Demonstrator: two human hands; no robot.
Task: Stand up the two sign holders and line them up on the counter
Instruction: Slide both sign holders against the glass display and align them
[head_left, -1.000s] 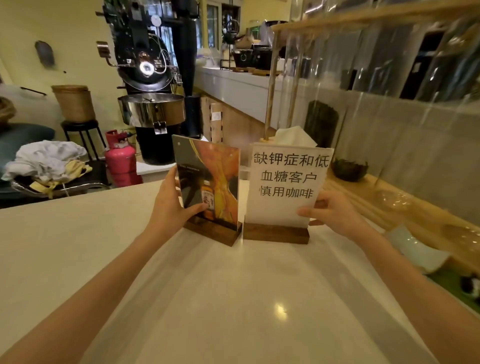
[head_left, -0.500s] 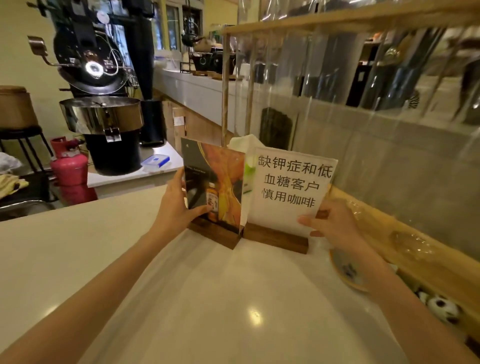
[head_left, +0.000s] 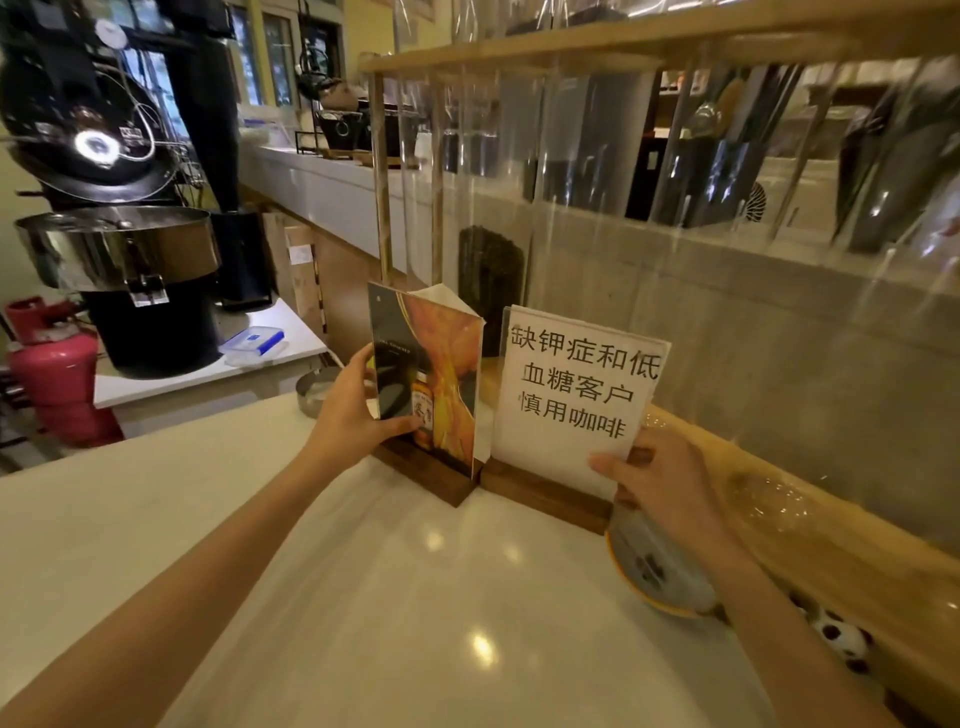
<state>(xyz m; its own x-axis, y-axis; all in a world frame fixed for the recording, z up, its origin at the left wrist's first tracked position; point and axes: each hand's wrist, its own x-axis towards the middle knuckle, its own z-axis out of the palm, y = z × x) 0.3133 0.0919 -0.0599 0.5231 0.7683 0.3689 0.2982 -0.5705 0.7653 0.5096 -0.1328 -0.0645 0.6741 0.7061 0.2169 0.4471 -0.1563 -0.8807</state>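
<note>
Wooden-based sign holders (head_left: 519, 415) upright, a hand on each.

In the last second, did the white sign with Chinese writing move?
Yes. The white sign holder slid away from the person, toward the wooden ledge, right hand gripping it.

A: The clear acrylic sign holder with the orange-and-black picture card (head_left: 426, 384)?
B: Upright on its dark wooden base, angled.
A: And the white Chinese-text one (head_left: 576, 395)?
B: Upright at its three o'clock, bases nearly touching.
</note>
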